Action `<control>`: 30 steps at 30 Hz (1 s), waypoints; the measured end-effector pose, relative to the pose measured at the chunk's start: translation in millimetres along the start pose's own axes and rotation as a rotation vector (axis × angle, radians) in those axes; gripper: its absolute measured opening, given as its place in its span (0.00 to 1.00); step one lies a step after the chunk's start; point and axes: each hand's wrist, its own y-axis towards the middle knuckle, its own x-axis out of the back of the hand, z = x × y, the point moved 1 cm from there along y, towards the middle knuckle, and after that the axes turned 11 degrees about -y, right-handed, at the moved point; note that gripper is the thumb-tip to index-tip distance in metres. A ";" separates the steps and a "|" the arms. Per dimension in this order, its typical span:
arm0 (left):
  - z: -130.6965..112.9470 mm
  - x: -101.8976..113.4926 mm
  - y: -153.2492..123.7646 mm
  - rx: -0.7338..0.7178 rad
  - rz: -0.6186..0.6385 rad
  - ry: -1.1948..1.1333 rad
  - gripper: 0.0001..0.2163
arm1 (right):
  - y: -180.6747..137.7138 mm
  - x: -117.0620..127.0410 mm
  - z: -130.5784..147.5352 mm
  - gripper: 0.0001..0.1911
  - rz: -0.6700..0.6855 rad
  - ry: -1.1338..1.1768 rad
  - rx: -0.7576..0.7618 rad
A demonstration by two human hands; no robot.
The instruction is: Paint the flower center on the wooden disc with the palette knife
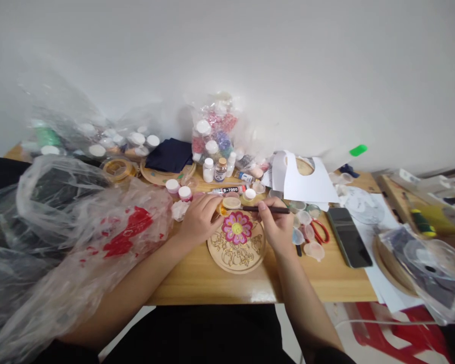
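Note:
My left hand (200, 216) is closed on a small round jar (232, 203) with a pale top and yellow on its side. In the fingers of my right hand (275, 225) lies a slim dark-handled tool (273, 209), held nearly level. Its thin end points left at the jar, and I cannot make out the tip. Below both hands, flat on the table (185, 283), is a round wooden board (237, 265) with raised gold outlines. A pink and magenta flower (238, 227) with a yellow centre covers its upper part; the outlines below are bare wood colour.
Behind the board lie a B-7000 glue tube (231, 190) and several small jars (185, 193). Red-handled scissors (321, 231) and a phone (349, 237) are to the right. Crumpled plastic bags (125, 227) crowd the left. A bag of beads (218, 121) stands against the wall.

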 end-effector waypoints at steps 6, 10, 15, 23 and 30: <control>0.0 0.4 0.4 -0.006 -0.004 0.026 0.12 | 2.1 -2.8 4.8 0.21 -0.019 0.050 -0.061; 0.5 1.3 0.5 -0.005 0.004 0.022 0.11 | 5.1 -5.1 6.0 0.23 -0.049 0.131 -0.132; 0.9 1.0 0.2 0.002 0.008 0.014 0.12 | 6.5 -6.4 4.1 0.23 -0.033 0.165 -0.191; 2.1 1.3 0.0 0.021 0.026 0.000 0.12 | 8.5 -9.2 1.8 0.24 -0.033 0.226 -0.257; 3.2 0.1 -0.8 0.001 0.011 -0.011 0.13 | 7.7 -10.1 1.9 0.24 -0.027 0.227 -0.273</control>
